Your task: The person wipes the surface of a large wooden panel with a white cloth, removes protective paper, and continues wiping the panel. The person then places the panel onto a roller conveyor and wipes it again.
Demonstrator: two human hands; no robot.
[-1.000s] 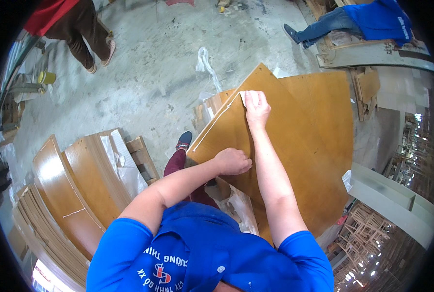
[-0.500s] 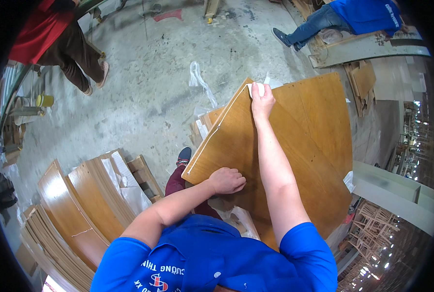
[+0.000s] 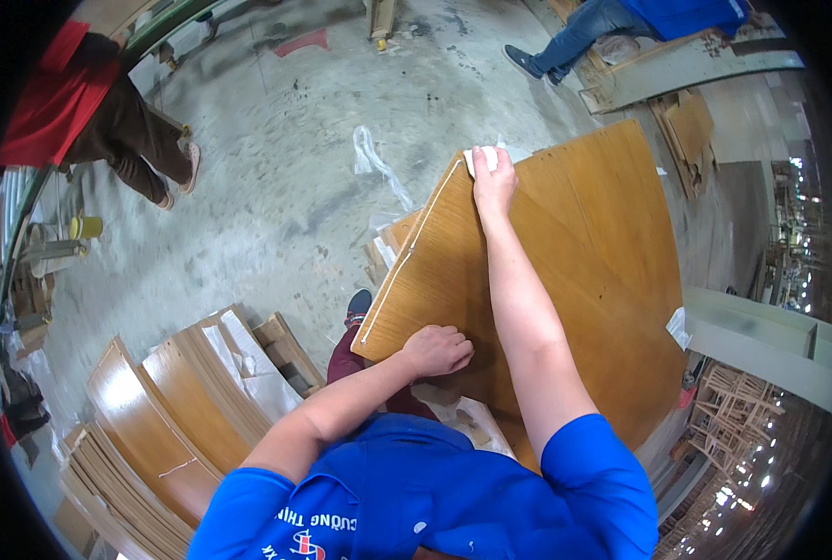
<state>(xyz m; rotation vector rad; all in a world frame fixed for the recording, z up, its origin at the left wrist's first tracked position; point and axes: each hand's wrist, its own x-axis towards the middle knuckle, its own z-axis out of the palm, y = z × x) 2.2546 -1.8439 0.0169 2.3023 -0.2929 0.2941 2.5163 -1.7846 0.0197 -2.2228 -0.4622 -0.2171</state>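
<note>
Head shows white cord edging grained wooden panel.

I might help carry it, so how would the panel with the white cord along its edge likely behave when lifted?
The panel would probably stay stiff, since its near-left corner shows no visible sag. It may be fairly heavy, being broad and apparently wooden. Its smooth-looking face could feel somewhat slippery.

Stained grey concrete floor beyond the brown wooden panel, crumpled plastic strip left of the panel, flat red piece farther off beyond it
</note>
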